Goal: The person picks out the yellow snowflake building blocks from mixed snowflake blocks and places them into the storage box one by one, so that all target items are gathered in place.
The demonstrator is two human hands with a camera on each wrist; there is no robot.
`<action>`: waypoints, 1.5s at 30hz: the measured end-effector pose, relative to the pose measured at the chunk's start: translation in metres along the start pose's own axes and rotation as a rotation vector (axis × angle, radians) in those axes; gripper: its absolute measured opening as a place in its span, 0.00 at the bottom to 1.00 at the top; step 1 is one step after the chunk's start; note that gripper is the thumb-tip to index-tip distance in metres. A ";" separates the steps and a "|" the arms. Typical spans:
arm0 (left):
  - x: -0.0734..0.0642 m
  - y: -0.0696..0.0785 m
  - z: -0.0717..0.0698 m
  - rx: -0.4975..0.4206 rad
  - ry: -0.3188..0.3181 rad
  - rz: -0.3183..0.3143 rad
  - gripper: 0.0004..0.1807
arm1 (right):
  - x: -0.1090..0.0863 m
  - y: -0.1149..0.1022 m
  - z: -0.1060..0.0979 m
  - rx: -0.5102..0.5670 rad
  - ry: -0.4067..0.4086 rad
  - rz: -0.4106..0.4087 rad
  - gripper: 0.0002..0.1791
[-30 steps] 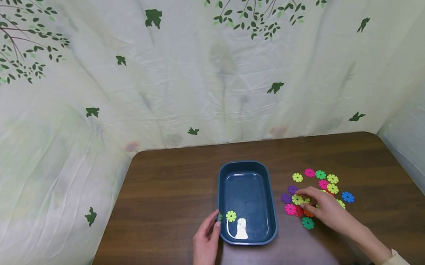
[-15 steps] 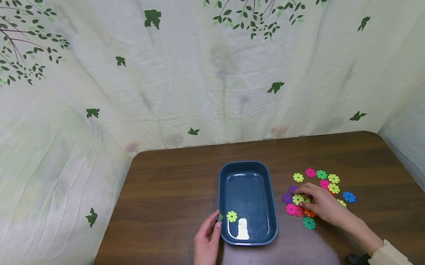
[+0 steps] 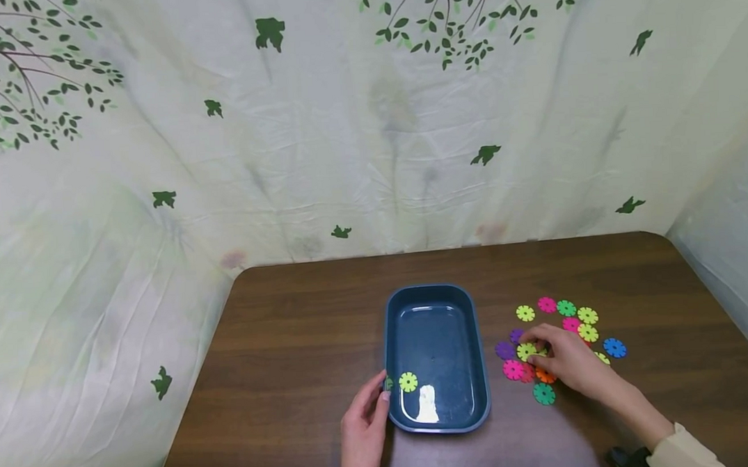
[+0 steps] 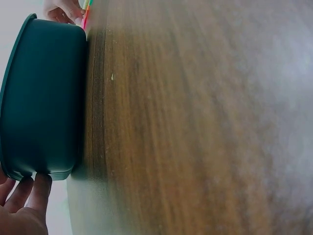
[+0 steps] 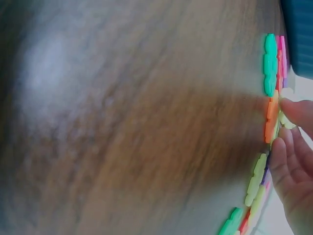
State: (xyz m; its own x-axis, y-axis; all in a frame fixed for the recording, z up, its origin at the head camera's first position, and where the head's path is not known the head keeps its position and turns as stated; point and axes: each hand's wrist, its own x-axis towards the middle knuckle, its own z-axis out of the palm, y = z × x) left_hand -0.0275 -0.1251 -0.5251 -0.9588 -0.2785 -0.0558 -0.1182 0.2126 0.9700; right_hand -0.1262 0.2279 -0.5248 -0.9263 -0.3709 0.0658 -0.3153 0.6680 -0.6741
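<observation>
We see a brown table (image 3: 290, 321) bearing a deep blue tray (image 3: 444, 349). The right hand (image 3: 570, 365) reaches in from the right, thumb and forefinger pinching a yellow-green disc (image 3: 525, 351) among the scatter; the left hand (image 3: 362, 432) grips the tray's left side, thumb at the rim, fingers against the outer wall. Beside the tray we find flat, flower-notched discs (image 3: 543, 394) in purple, pink, orange, green and blue; another yellow-green one lies inside it.
</observation>
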 end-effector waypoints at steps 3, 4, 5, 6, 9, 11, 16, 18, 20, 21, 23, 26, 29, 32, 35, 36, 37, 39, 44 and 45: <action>-0.001 -0.001 0.000 -0.001 0.003 0.010 0.18 | 0.000 -0.002 -0.001 0.013 -0.005 0.014 0.13; -0.001 -0.002 0.000 -0.001 0.004 0.011 0.18 | 0.000 -0.003 -0.002 0.017 -0.007 0.020 0.12; -0.001 -0.002 0.000 -0.003 0.006 0.013 0.18 | 0.000 -0.004 -0.002 0.024 -0.011 0.027 0.12; -0.001 -0.002 0.000 -0.003 0.006 0.013 0.18 | -0.001 -0.004 -0.003 0.031 -0.014 0.032 0.11; -0.001 -0.002 0.000 -0.005 0.008 0.008 0.18 | -0.001 -0.006 -0.004 0.046 -0.027 0.035 0.09; -0.001 -0.001 0.000 -0.006 0.007 0.005 0.18 | -0.002 -0.007 -0.005 0.053 -0.032 0.033 0.08; 0.000 0.000 0.001 0.011 0.005 -0.015 0.18 | -0.003 -0.009 -0.006 0.053 -0.030 0.033 0.08; 0.000 0.001 0.001 0.008 0.005 -0.022 0.18 | -0.002 -0.009 -0.006 0.045 -0.021 0.034 0.09; 0.000 0.001 0.001 0.006 0.007 -0.030 0.18 | -0.002 -0.011 -0.007 0.041 -0.012 0.031 0.10; 0.000 0.001 0.001 0.008 0.007 -0.034 0.18 | -0.002 -0.012 -0.007 0.037 -0.007 0.029 0.10; 0.000 0.001 0.001 0.006 0.008 -0.036 0.18 | -0.001 -0.014 -0.008 0.036 0.003 0.026 0.10; 0.001 0.000 0.001 0.021 0.007 -0.038 0.18 | 0.001 -0.019 -0.010 0.041 0.013 0.033 0.10; 0.001 0.001 0.001 0.043 0.007 -0.041 0.18 | 0.004 -0.024 -0.011 0.055 0.019 0.040 0.10; 0.002 0.001 0.001 0.067 0.008 -0.057 0.18 | 0.007 -0.028 -0.011 0.059 0.015 0.039 0.10; 0.002 0.002 0.002 0.076 0.007 -0.071 0.18 | 0.011 -0.033 -0.011 0.057 0.016 0.026 0.10; 0.002 0.002 0.002 0.075 0.007 -0.073 0.18 | 0.012 -0.034 -0.012 0.056 0.018 0.017 0.10; 0.002 0.002 0.002 0.075 0.007 -0.075 0.18 | 0.013 -0.036 -0.012 0.056 0.021 0.009 0.10; 0.002 0.002 0.001 0.079 0.008 -0.073 0.18 | 0.016 -0.039 -0.013 0.051 0.029 -0.010 0.09; 0.002 0.002 0.001 0.085 0.009 -0.074 0.18 | 0.020 -0.049 -0.016 0.059 0.028 -0.017 0.10; 0.002 0.002 0.001 0.084 0.009 -0.075 0.18 | 0.021 -0.051 -0.017 0.066 0.027 -0.015 0.10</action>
State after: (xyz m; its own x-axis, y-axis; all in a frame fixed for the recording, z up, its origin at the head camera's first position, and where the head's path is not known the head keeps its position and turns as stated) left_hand -0.0304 -0.1240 -0.5234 -0.9441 -0.3050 -0.1253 -0.2114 0.2682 0.9399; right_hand -0.1326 0.1967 -0.4767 -0.9272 -0.3622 0.0950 -0.3154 0.6185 -0.7197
